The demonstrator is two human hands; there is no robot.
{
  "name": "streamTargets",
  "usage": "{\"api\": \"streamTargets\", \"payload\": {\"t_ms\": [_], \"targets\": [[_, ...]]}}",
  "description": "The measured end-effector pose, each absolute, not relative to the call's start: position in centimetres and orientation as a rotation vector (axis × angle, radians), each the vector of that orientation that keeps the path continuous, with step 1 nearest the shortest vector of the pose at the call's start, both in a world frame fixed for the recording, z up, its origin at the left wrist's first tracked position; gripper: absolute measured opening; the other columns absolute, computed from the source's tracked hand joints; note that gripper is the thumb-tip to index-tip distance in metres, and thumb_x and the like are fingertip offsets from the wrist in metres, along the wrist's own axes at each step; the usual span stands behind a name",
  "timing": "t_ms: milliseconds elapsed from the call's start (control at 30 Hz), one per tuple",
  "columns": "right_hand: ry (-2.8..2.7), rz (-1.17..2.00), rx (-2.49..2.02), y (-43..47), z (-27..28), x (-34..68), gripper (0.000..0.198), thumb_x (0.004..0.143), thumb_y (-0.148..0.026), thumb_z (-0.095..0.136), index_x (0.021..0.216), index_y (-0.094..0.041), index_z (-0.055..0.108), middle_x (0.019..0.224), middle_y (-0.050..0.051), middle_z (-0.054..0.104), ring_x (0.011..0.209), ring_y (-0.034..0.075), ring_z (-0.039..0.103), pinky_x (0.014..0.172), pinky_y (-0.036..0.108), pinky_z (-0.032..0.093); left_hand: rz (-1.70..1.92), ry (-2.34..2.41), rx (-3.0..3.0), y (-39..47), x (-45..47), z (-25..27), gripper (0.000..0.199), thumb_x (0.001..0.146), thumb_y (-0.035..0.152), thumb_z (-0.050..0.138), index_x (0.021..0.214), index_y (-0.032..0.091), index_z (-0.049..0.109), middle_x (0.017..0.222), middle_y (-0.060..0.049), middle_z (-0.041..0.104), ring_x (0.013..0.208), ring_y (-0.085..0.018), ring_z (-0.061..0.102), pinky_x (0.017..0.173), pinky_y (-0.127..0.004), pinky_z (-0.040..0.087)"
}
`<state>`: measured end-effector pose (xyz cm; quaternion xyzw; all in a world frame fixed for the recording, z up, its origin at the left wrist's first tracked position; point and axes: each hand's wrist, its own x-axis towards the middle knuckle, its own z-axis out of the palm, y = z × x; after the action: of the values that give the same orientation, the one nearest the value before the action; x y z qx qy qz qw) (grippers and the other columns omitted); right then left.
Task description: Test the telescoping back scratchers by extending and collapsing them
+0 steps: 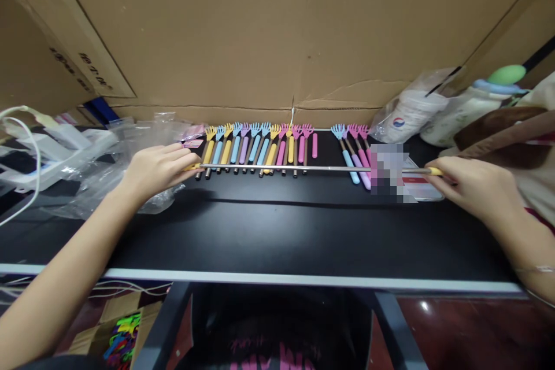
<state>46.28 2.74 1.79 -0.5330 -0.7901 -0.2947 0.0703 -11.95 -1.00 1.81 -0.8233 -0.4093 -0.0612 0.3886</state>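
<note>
A telescopic back scratcher [312,168] is drawn out long and level above the black table. My left hand [162,173] is closed around its yellow end at the left. At the right, my right hand [472,188] pinches the other yellow end. Behind the rod lies a row of back scratcher heads and handles [260,147] in yellow, blue, purple and pink, with claws toward the cardboard. Several more back scratchers [353,156], blue, purple and pink, form a smaller group to the right. My fingers cover most of both yellow ends.
Crumpled clear plastic bags [151,133] and a white power strip [65,156] lie at left. A bagged cup [414,113] and a bottle [472,107] stand at back right. Cardboard [277,34] rises behind. Below the table sit a box of colourful items [124,335] and a black bin [281,312].
</note>
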Motion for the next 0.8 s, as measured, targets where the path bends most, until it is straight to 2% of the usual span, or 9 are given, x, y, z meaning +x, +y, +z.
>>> {"api": "streamTargets", "payload": {"t_ms": [333, 567, 800], "targets": [[-2.355, -0.855, -1.667, 2.3, 2.0, 45.8, 0.023, 0.086, -0.037, 0.042, 0.077, -0.023, 0.058, 0.074, 0.009, 0.067, 0.071, 0.020, 0.059, 0.054, 0.027, 0.030, -0.141, -1.074, -2.086, -0.9, -12.6, 1.8, 0.027, 0.099, 0.038, 0.040, 0.086, 0.021, 0.057, 0.078, 0.000, 0.064, 0.079, -0.017, 0.053, 0.060, -0.027, 0.034], [-2.398, -0.831, -1.747, 2.5, 1.8, 44.9, 0.030, 0.088, -0.039, 0.035, 0.072, -0.022, 0.052, 0.071, 0.009, 0.065, 0.062, 0.019, 0.055, 0.051, 0.026, 0.025, -0.100, -1.074, -2.066, -0.6, -12.3, 2.0, 0.025, 0.100, 0.035, 0.039, 0.089, 0.021, 0.056, 0.082, 0.001, 0.067, 0.081, -0.018, 0.051, 0.074, -0.030, 0.039], [-2.426, -0.913, -1.726, 2.7, 2.0, 44.4, 0.029, 0.090, -0.038, 0.033, 0.074, -0.021, 0.050, 0.070, 0.009, 0.063, 0.061, 0.018, 0.053, 0.051, 0.026, 0.022, -0.115, -1.061, -2.043, -0.4, -11.6, 2.1, 0.029, 0.100, 0.034, 0.036, 0.083, 0.021, 0.056, 0.077, 0.001, 0.066, 0.074, -0.016, 0.054, 0.068, -0.027, 0.039]]}}
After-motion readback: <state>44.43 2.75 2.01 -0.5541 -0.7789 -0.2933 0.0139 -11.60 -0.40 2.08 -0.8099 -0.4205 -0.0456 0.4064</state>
